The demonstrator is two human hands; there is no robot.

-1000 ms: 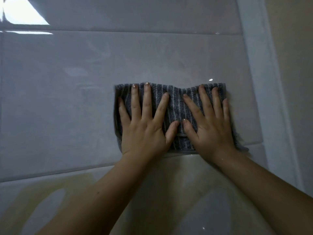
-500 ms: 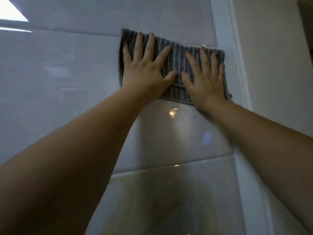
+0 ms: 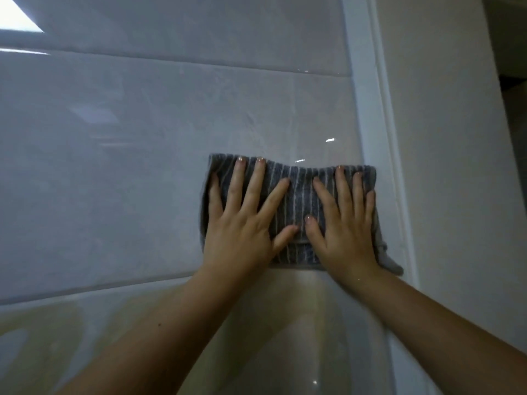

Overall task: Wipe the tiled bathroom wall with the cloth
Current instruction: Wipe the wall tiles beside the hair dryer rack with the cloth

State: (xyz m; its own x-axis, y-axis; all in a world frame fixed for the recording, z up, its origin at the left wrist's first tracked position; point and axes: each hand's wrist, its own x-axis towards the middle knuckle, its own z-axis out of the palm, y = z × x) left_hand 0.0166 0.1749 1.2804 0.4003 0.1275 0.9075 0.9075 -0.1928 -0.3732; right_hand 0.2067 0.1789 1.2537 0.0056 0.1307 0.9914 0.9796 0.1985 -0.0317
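Observation:
A folded grey cloth (image 3: 299,201) with thin pale stripes lies flat against the glossy tiled wall (image 3: 128,166), its right end reaching the white corner trim. My left hand (image 3: 245,223) presses on its left half with fingers spread and straight. On the right half my right hand (image 3: 345,229) presses the same way, thumbs nearly meeting in the middle. A loose corner of the cloth hangs out past my right wrist.
A white vertical trim strip (image 3: 376,132) ends the tiles on the right; beyond it runs a plain beige wall (image 3: 445,166). Horizontal grout lines cross above and below the cloth. A bright window reflection (image 3: 17,18) shines at the top left.
Both hands slid the cloth up the wall to the tile above, then back down to about where it began, slightly further right against the trim.

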